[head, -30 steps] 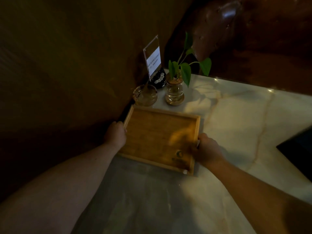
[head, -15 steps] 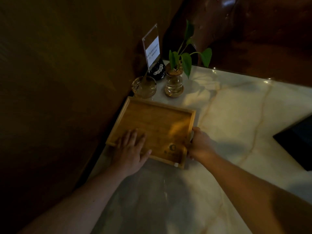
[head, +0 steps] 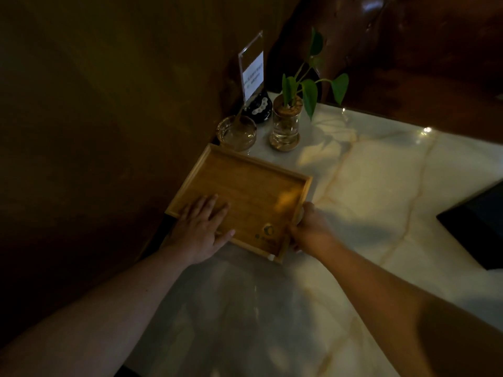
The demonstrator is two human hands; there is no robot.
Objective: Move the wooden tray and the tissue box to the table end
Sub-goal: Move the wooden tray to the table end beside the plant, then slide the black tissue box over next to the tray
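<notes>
Left hand [head: 202, 228] lies flat, fingers spread, on wooden tray [head: 253, 191] w/ right hand [head: 309, 231] gripping its right rim on marble table [head: 381, 186].

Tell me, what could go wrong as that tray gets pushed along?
The square wooden tray has its far corner almost against the clear glass bowl; another push could knock it. The glass vase holding a green plant stands beside that and might tip. The tray's left edge appears to overhang the marble table.

one head view (worn, close) looks forward and down at the marble table [head: 381, 186].
</notes>
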